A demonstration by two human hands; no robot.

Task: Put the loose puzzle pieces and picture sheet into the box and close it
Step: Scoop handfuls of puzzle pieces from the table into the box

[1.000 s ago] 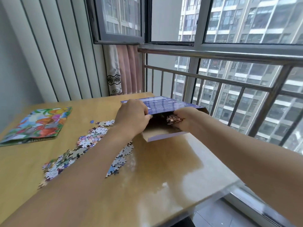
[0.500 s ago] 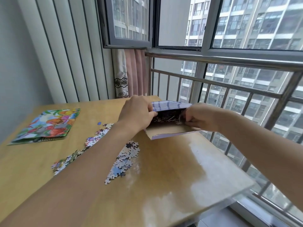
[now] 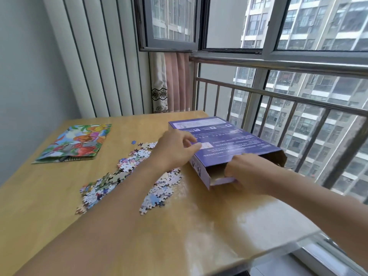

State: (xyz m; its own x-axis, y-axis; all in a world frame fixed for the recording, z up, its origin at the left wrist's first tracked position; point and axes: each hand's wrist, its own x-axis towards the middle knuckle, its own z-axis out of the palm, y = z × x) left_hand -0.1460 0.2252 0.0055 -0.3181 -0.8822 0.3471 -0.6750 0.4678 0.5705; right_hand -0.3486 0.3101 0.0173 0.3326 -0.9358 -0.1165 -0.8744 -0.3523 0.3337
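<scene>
One flat purple cardboard box (image 3: 229, 144) printed with white text is seen lying on the glossy yellow wooden table (image 3: 139, 236), near the table's far right edge beside the metal window railing (image 3: 278, 96). Its near end is open, and a brown inner surface is shown there. The left hand (image 3: 177, 149) is laid against the box's left side, with the thumb pressed onto the printed top face and the fingers bent along the edge. The right hand (image 3: 249, 174) is placed at the open end, its fingers curled round the lower flap; what lies under the palm cannot be told. Loose jigsaw pieces (image 3: 123, 172) are spread in two patches on the table left of the box, too many to be counted. One colourful picture sheet (image 3: 75, 144) is found flat near the far left corner, well apart from the box.
</scene>
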